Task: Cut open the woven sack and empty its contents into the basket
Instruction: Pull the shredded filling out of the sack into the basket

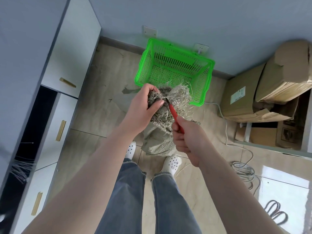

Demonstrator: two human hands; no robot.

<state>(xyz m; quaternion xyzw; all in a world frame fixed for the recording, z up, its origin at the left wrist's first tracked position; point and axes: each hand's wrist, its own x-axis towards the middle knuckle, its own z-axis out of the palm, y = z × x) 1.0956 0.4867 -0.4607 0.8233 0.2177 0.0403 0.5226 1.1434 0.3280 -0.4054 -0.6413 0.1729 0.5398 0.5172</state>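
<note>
Sack (160,139) neck is gripped by left hand (143,105); red-handled cutter (175,115) is clenched in right hand (187,141), tip at the frayed top. Green basket (146,53) is just behind.

Cutter (173,114) blade buried in sack (162,132) fraying — cardboard boxes (278,85) cropped right.

Grey-beige woven sack (160,137) standing on the floor, its frayed neck bunched and tied; red-handled cutter (174,114) at the tie; bright green slatted plastic basket (200,85) just behind, upright, loose fibres inside
</note>
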